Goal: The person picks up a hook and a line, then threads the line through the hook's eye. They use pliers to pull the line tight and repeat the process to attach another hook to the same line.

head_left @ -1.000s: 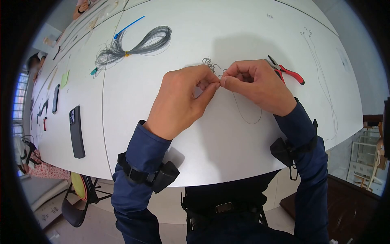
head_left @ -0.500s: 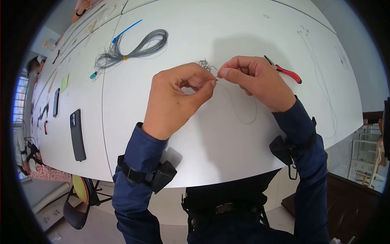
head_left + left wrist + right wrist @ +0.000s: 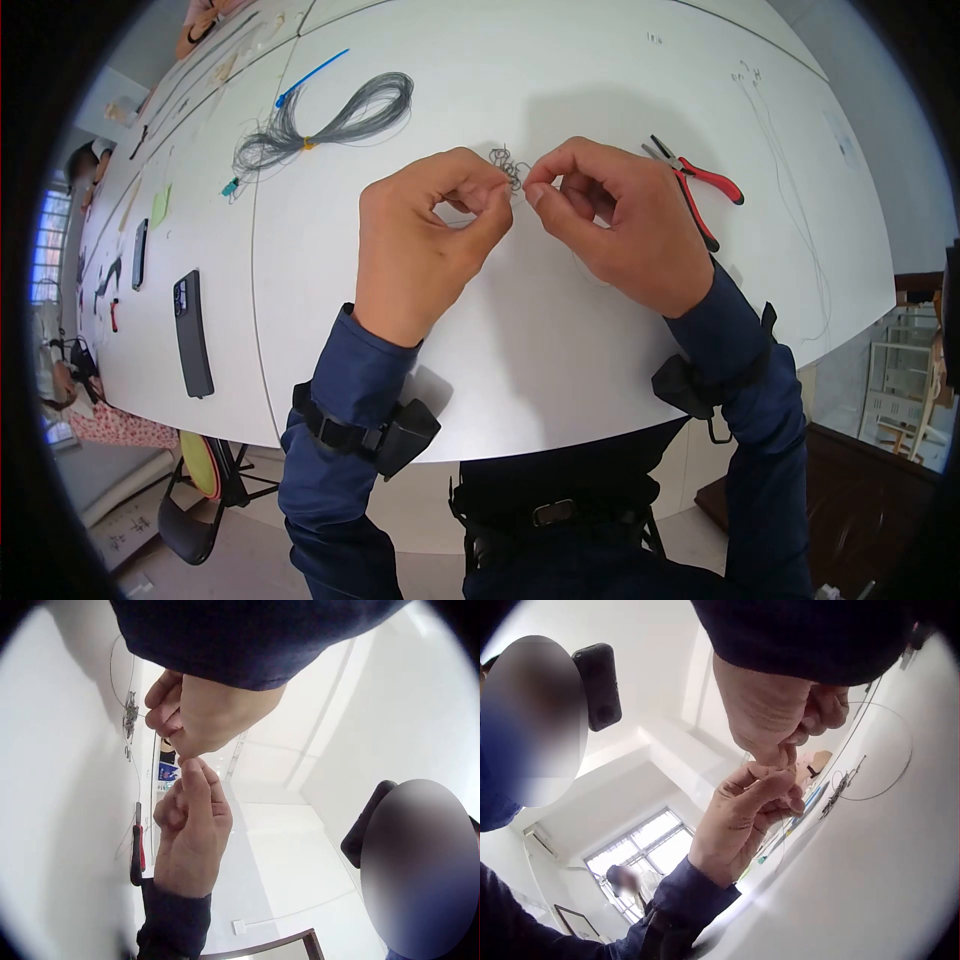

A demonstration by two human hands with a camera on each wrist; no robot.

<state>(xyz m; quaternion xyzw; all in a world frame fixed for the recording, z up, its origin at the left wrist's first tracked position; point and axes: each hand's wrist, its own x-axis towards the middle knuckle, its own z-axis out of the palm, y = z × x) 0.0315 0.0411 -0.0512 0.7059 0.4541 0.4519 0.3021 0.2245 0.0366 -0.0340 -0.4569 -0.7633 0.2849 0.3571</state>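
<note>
Close together above the white table, my left hand (image 3: 425, 235) and right hand (image 3: 625, 225) each pinch with thumb and index finger, their tips almost meeting. A thin line (image 3: 912, 742) runs from them and curves in a loose loop, seen best in the right wrist view. Whatever small piece lies between the fingertips is hidden by them. Just behind the hands sits a small heap of dark curled metal pieces (image 3: 503, 160), hook-like in shape. Red-handled pliers (image 3: 715, 181) lie beyond my right hand with their handles spread.
A coiled bundle of grey line (image 3: 375, 105) with a yellow tie lies at the back left, beside a blue cable tie (image 3: 315, 76). Dark phones rest at the left, the nearer phone (image 3: 193, 335) by a table seam. Thin lines with hooked ends (image 3: 775, 130) lie at the right.
Both hands have shifted slightly left, and their fingertips parted a little, then came close again. The line's loop, clear below the hands before, is now mostly hidden in the head view.
</note>
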